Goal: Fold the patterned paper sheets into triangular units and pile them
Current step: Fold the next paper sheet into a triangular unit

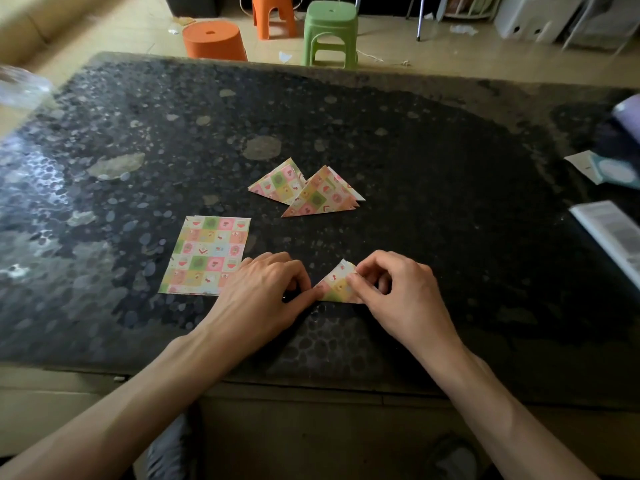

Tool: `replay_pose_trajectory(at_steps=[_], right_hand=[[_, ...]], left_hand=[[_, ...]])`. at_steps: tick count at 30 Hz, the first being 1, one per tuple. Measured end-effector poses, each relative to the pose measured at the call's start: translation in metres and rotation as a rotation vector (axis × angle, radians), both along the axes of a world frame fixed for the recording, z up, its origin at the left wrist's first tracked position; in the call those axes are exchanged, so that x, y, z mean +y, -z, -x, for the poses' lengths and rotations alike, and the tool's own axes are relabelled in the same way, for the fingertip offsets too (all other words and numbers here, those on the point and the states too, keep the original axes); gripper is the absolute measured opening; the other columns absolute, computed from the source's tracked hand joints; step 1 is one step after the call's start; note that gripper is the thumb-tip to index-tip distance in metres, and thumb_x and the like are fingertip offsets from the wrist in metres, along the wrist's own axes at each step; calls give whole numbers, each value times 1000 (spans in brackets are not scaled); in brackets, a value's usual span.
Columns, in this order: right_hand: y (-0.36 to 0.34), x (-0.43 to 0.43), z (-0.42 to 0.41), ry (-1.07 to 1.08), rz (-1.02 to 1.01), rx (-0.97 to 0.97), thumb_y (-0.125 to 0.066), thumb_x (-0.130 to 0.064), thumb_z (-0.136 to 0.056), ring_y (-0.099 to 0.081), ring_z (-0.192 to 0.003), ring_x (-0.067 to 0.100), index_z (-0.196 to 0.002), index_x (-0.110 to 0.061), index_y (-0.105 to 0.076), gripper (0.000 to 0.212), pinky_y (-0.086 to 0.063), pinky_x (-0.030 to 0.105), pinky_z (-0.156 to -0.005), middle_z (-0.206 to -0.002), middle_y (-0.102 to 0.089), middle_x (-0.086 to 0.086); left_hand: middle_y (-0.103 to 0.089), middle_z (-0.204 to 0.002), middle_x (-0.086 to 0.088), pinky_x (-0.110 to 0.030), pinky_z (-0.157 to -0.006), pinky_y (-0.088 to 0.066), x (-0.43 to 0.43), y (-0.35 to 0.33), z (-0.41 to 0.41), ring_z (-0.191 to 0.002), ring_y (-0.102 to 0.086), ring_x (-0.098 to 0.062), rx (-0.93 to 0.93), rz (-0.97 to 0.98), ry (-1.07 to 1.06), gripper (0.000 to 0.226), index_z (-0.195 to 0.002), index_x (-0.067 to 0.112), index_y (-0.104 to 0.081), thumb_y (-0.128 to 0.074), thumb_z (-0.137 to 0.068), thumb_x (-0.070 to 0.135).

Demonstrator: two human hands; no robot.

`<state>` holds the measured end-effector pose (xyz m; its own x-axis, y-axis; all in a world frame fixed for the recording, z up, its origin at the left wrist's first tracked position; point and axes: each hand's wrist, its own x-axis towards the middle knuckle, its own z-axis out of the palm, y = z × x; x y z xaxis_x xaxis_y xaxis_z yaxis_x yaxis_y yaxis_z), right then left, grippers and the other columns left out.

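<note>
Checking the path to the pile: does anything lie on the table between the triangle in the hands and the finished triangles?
Nothing visible does. Bare table separates the triangle, held by the left hand and right hand, from the pile beyond. The flat sheets lie left of that path.

I counted one table (433,140). On it was one stack of flat sheets (207,254), at least two by the offset edges; I could not read the full number. The pile showed two distinct folded units, a left triangle (277,185) and a right triangle (320,197); layered edges there kept me from a firm total. One half-folded triangle (334,284) lay under two hands, the left hand (266,292) and the right hand (398,292). I counted three stools: a near orange stool (214,39), a far orange stool (273,15) and one green stool (330,29).
</note>
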<state>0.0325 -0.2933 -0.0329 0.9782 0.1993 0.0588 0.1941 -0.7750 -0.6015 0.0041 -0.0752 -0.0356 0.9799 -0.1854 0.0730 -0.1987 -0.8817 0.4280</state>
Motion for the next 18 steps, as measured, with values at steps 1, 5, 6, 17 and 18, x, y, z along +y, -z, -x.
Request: replay_pose_trajectory(at_steps=[1, 5, 6, 17, 18], right_hand=[[0, 1, 0, 4, 5, 4, -74, -36, -93, -57, -72, 0, -93, -29, -70, 9, -40, 12, -61, -86, -62, -16], [0, 3, 1, 18, 12, 20, -75, -35, -92, -57, -71, -1, -90, -29, -69, 9, -38, 10, -58, -85, -60, -16], [0, 3, 2, 20, 16, 22, -75, -34, -92, -57, -71, -1, -89, -29, -68, 9, -38, 10, -58, -85, -59, -16], [-4, 2, 3, -23, -9, 47, -74, -32, -93, -57, -72, 1, -121, -40, -60, 32, -41, 12, -60, -87, -56, -14], [-3, 2, 3, -36, 5, 29, -73, -33, -94, -55, -74, 0, -121, -40, -63, 31, -39, 12, -62, -90, -55, -15]], left_hand=[[-53, -81, 17, -29, -75, -47, 0, 0, 0, -82, -52, -2, 4, -1, -1, 34, -82, 36, -61, -49, -90, 66], [-51, -85, 17, -24, -67, -33, -3, 2, 2, -82, -45, -5, -53, -93, 4, 36, -84, 34, -61, -45, -93, 64], [-49, -85, 17, -22, -65, -29, -4, 2, 2, -81, -43, -6, -70, -118, 2, 35, -84, 33, -61, -44, -94, 63], [-44, -83, 20, -14, -64, -27, -3, 3, -3, -82, -38, -3, -11, -80, -18, 32, -81, 37, -59, -49, -88, 66], [-45, -82, 20, -14, -64, -27, -3, 2, -3, -82, -39, -3, -6, -70, -21, 31, -80, 38, -59, -50, -87, 67]])
